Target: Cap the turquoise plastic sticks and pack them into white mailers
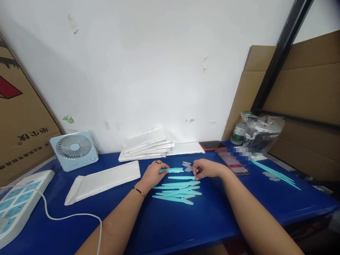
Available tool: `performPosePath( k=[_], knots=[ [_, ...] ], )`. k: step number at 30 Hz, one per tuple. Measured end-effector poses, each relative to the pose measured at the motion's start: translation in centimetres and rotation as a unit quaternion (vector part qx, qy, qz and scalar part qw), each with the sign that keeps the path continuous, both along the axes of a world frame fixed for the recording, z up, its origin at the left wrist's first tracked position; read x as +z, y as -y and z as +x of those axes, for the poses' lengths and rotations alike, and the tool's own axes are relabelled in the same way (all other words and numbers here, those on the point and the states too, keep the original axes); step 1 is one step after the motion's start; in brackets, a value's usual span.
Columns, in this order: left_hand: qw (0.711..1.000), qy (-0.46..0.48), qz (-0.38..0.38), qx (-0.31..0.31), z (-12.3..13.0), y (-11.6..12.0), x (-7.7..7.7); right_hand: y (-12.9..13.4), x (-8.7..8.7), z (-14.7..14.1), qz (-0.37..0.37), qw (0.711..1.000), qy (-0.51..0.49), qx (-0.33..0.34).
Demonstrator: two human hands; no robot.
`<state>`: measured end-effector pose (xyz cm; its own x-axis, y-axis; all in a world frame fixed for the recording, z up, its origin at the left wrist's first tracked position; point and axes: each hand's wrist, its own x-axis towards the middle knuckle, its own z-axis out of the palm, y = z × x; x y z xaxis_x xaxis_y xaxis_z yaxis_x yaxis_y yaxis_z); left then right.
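Several turquoise eyebrow razors (172, 170) are gripped at one end by the closed fingers of my left hand (153, 173), their other ends pointing right. My right hand (205, 169) is closed in a pinch beside a small pile of clear blade caps (187, 167). The end of a single eyebrow razor (182, 177) reaches its fingertips; what sits inside the pinch is hidden. Nearer to me, more eyebrow razors (176, 193) lie loosely spread and partly crossed on the blue table (183, 226), between my forearms.
White padded envelopes (146, 143) are stacked against the wall, and another envelope (103, 182) lies left. A fan (74, 148), power strip (23, 202) and white cable (71, 214) occupy the left side. Phones (233, 162), more razors (277, 173) and a bottle (238, 132) are right.
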<state>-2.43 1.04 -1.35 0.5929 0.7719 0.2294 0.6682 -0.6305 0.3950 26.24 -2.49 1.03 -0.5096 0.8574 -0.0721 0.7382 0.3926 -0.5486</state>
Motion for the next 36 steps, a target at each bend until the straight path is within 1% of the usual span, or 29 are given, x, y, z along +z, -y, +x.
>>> performPosePath(
  k=[4, 7, 9, 11, 13, 15, 18, 19, 21, 22, 24, 27, 29, 30, 32, 34, 36],
  knots=[
    [1.000, 0.016, 0.011, 0.024, -0.1, -0.2, 0.2, -0.2, -0.1, -0.4, 0.008, 0.998, -0.043, -0.034],
    [0.994, 0.098, 0.018, 0.054, -0.1, 0.1, 0.9, -0.2, -0.1, -1.2, 0.020, 0.995, -0.079, -0.060],
    [0.992, 0.124, 0.013, 0.038, 0.0, 0.4, 1.3, -0.2, -0.2, -2.0, 0.047, 0.990, -0.112, -0.073],
    [0.996, 0.088, 0.009, 0.000, 0.3, 0.7, 1.6, -0.3, -0.4, -2.6, 0.072, 0.984, -0.144, -0.080],
    [0.999, 0.031, 0.016, -0.017, 0.5, 0.8, 1.7, -0.6, -0.7, -2.8, 0.085, 0.980, -0.160, -0.085],
    [1.000, -0.005, 0.027, 0.001, 0.4, 0.6, 1.7, -0.9, -0.9, -2.4, 0.087, 0.978, -0.161, -0.101],
    [0.999, -0.009, 0.026, 0.039, -0.3, 0.1, 1.6, -1.4, -1.1, -1.5, 0.084, 0.976, -0.148, -0.135],
    [0.999, -0.002, 0.020, 0.038, -0.6, -0.1, 1.5, -1.4, -1.0, -1.3, 0.086, 0.976, -0.141, -0.144],
    [1.000, 0.010, 0.005, 0.016, -1.0, -0.3, 1.2, -1.3, -0.7, -0.9, 0.103, 0.975, -0.124, -0.152],
    [1.000, 0.011, -0.002, -0.001, -1.1, -0.4, 1.0, -1.1, -0.5, -0.9, 0.109, 0.976, -0.118, -0.148],
    [1.000, 0.008, -0.010, -0.029, -1.1, -0.5, 0.5, -0.5, 0.1, -0.9, 0.088, 0.985, -0.105, -0.108],
    [0.999, 0.008, -0.014, -0.045, -0.8, -0.7, -0.1, 0.5, 0.8, -1.1, -0.015, 0.997, -0.072, -0.006],
    [0.999, 0.012, -0.018, -0.045, -0.7, -0.7, -0.2, 0.8, 0.8, -1.1, -0.074, 0.995, -0.053, 0.037],
    [0.999, 0.015, -0.018, -0.042, -0.6, -0.7, -0.1, 0.8, 0.8, -1.1, -0.088, 0.994, -0.050, 0.042],
    [0.999, 0.027, -0.009, -0.024, -0.6, -0.4, 0.4, 0.7, 0.6, -1.1, -0.087, 0.994, -0.055, 0.038],
    [0.999, 0.052, 0.009, -0.009, -0.5, 0.1, 1.0, 0.4, 0.4, -1.2, -0.065, 0.995, -0.070, 0.021],
    [0.997, 0.072, 0.022, -0.016, -0.2, 0.7, 1.6, 0.1, 0.3, -1.5, -0.039, 0.994, -0.098, -0.007]
  ],
)
